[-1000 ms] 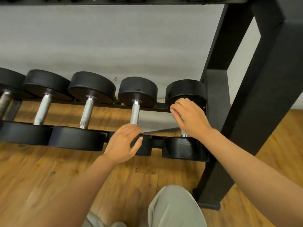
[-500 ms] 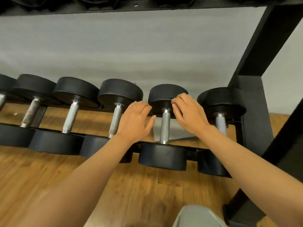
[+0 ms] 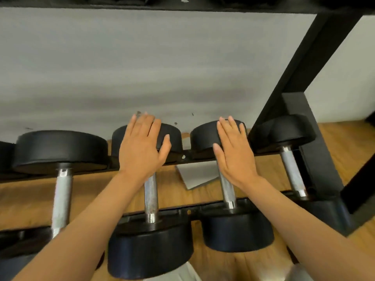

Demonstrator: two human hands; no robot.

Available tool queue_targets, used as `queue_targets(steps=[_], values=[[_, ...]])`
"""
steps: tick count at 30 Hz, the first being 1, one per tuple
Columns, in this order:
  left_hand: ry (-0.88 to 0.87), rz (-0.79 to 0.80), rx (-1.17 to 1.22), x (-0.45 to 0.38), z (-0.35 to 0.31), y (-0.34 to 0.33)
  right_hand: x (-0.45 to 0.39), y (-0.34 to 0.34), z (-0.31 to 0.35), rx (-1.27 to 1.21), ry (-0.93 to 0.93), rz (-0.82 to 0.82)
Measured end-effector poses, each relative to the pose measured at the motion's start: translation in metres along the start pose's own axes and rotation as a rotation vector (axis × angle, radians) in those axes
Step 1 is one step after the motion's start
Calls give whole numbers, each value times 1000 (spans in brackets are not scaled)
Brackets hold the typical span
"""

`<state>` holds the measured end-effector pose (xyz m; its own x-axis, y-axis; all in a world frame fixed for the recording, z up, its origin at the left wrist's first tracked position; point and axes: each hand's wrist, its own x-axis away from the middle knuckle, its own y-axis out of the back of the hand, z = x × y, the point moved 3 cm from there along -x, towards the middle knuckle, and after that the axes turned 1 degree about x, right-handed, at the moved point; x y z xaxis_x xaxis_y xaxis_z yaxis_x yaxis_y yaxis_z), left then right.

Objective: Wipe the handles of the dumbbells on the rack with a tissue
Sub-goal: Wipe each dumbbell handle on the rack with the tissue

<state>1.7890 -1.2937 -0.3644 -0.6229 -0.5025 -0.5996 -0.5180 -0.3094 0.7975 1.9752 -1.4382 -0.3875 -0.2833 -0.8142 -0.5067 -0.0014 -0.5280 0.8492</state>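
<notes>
The left hand (image 3: 142,147) was spread flat, fingers straight, over the far black head of one dumbbell (image 3: 151,199), and the right hand (image 3: 235,151) lay likewise flat against the far head of the next dumbbell (image 3: 227,189) to its right; neither held anything, and no tissue could be seen in either. Below each wrist the knurled steel handle showed bare, the left one (image 3: 150,201) emerging under the left palm, the right one (image 3: 226,187) under the heel of the right hand. Judging by this, the wiping step was not in hand: the hands seemed only to be resting on or steadying the weights. The next move would call for a tissue first, then a wrapped grip sliding along a handle. Each dumbbell lay across the two rails of the rack (image 3: 300,63), its long axis running away from the person, one head near, one far, leaning slightly sideways. Further left of the left hand sat a larger dumbbell (image 3: 60,191), and beyond the right hand another (image 3: 292,173) beside the rack's upright, above the wooden floor (image 3: 345,142)
</notes>
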Motion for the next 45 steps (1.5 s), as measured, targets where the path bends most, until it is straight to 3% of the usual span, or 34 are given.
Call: queue_targets(steps=[5, 12, 17, 20, 26, 32, 36, 42, 45], values=[[-14, -105, 28, 1, 3, -9, -32, -9, 15, 280, 70, 145], [14, -114, 60, 1, 1, -9, 14, 2, 14, 280, 163, 189], [53, -98, 58, 2, -3, -4, -42, -13, 33, 362, 114, 270], [64, -94, 61, 2, -4, -2, -34, -20, 39, 470, 149, 291], [82, -100, 57, 1, -5, 0, 7, -8, 19, 320, 198, 204], [79, -125, 71, 1, -5, 0, -25, -7, 21, 161, -131, 111], [75, -159, 74, 1, -6, -1, 23, -3, 18, 110, -85, 92], [79, -164, 64, 2, -6, -1, -25, -5, 3, 94, -160, 114], [84, -161, 66, 2, -5, -1, -3, -3, 4, 56, -156, 89]])
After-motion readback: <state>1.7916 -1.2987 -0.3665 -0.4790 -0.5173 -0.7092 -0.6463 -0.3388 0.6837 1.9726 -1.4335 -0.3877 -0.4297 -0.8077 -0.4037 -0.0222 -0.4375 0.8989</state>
